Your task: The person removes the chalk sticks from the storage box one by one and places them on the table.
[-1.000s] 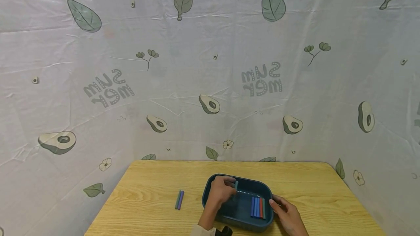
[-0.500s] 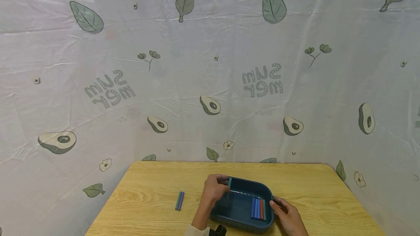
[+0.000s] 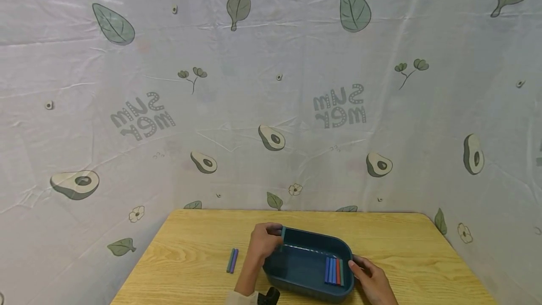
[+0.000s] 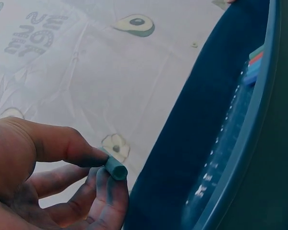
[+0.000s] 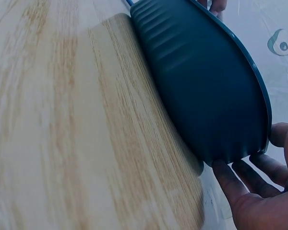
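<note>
A dark blue-green plastic bin (image 3: 296, 267) sits on the table. Above its far left corner, my left hand (image 3: 263, 241) pinches a green chalk stick (image 4: 116, 170) between thumb and fingertips, which look stained. At the bin's right end my right hand (image 3: 373, 281) grips the wall, thumb at the rim and fingers against the outside (image 5: 240, 134). Inside, near that end, several chalk sticks (image 3: 333, 271) lie side by side: blue ones, a red one and a green one. A green chalk stick (image 3: 230, 260) and a purple chalk stick (image 3: 235, 261) lie together left of the bin.
The wooden table (image 3: 195, 234) spreads out around the bin. Behind it and along both sides hangs a pale sheet (image 3: 237, 107) printed with leaves and avocados.
My left hand has shifted left from over the bin's inside to its far left corner, carrying the green chalk stick. My right hand stays at the bin's right end.
</note>
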A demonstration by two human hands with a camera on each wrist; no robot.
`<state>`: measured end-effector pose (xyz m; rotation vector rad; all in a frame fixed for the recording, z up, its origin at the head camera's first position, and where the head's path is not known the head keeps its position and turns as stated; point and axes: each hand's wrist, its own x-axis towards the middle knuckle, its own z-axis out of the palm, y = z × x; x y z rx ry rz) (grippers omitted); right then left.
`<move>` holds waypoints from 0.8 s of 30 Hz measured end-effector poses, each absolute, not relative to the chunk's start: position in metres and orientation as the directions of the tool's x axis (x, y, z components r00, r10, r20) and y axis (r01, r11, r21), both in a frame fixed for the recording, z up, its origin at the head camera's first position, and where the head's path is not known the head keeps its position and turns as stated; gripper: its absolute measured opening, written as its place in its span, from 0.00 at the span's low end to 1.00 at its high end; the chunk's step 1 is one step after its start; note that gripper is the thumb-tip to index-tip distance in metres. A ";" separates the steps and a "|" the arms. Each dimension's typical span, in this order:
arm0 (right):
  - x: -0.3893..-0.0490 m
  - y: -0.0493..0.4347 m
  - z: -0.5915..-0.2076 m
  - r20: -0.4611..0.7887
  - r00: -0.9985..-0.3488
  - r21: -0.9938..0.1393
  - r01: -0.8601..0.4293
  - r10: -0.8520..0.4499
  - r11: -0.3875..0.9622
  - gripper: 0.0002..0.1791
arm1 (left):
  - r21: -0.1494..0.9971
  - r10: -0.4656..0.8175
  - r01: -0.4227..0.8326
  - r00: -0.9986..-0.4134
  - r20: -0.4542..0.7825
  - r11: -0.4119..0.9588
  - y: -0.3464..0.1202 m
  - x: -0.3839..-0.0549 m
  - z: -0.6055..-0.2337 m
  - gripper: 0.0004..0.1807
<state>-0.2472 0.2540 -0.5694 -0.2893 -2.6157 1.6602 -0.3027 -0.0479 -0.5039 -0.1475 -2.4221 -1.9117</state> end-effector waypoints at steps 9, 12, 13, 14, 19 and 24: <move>-0.255 0.258 -0.570 -0.106 -0.980 -0.920 0.161 0.167 0.358 0.42 | 0.964 0.007 0.108 -0.994 0.110 0.242 -0.063 -0.310 -0.503 0.22; -0.253 0.257 -0.571 -0.112 -0.981 -0.920 0.163 0.159 0.358 0.42 | 0.967 0.006 0.094 -0.995 0.095 0.237 -0.072 -0.309 -0.505 0.23; -0.253 0.257 -0.570 -0.116 -0.981 -0.917 0.166 0.155 0.362 0.42 | 0.969 0.006 0.090 -0.996 0.091 0.232 -0.076 -0.310 -0.506 0.23; -0.253 0.258 -0.570 -0.119 -0.981 -0.916 0.167 0.150 0.366 0.42 | 0.971 0.003 0.081 -0.997 0.082 0.225 -0.079 -0.310 -0.506 0.23; -0.253 0.259 -0.566 -0.128 -0.984 -0.904 0.168 0.125 0.394 0.43 | 0.971 -0.004 0.060 -0.998 0.063 0.230 -0.093 -0.312 -0.510 0.22; -0.251 0.259 -0.565 -0.139 -0.982 -0.912 0.177 0.127 0.370 0.42 | 0.970 -0.014 0.047 -0.999 0.052 0.240 -0.104 -0.311 -0.510 0.22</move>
